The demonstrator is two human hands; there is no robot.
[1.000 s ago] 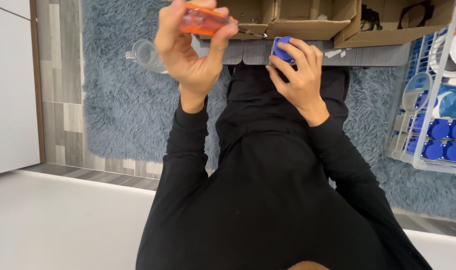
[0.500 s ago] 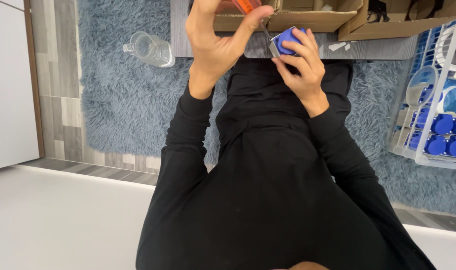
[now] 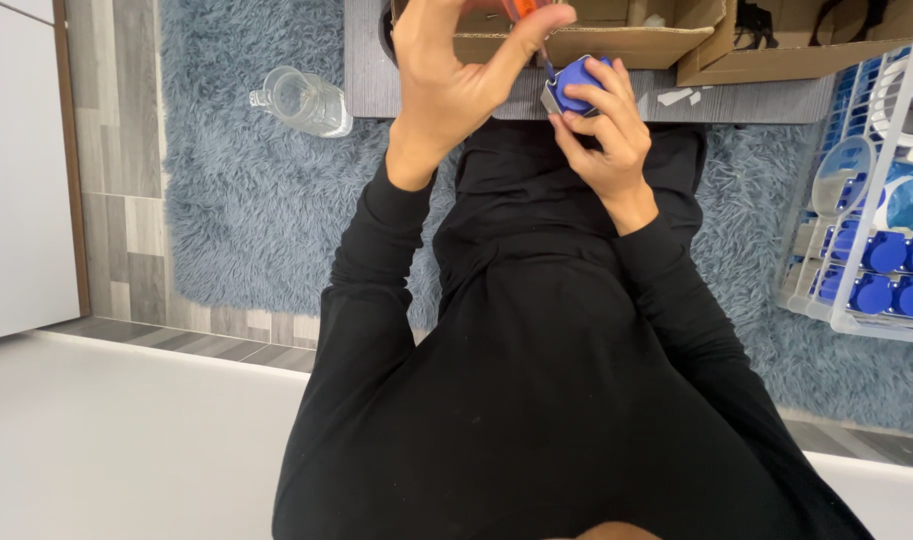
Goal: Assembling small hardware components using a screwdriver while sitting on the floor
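My left hand (image 3: 456, 85) is raised at the top of the view, closed on an orange-handled tool (image 3: 524, 8) that is mostly cut off by the frame edge. The tool's thin shaft points down at a small blue, round-faced socket piece (image 3: 576, 82). My right hand (image 3: 608, 140) grips that piece from below and the right, just in front of the grey desk edge (image 3: 376, 90). My black sleeves and torso fill the lower middle of the view.
Open cardboard boxes (image 3: 616, 42) (image 3: 806, 55) sit on the desk. A clear glass jug (image 3: 301, 100) lies on the shaggy blue rug (image 3: 246, 210). A white wire rack (image 3: 876, 285) with several blue pieces stands at the right. A white cabinet (image 3: 21, 170) is at the left.
My left hand has moved up and to the right, bringing the orange tool over to the blue piece. My right hand still holds the piece in almost the same spot.
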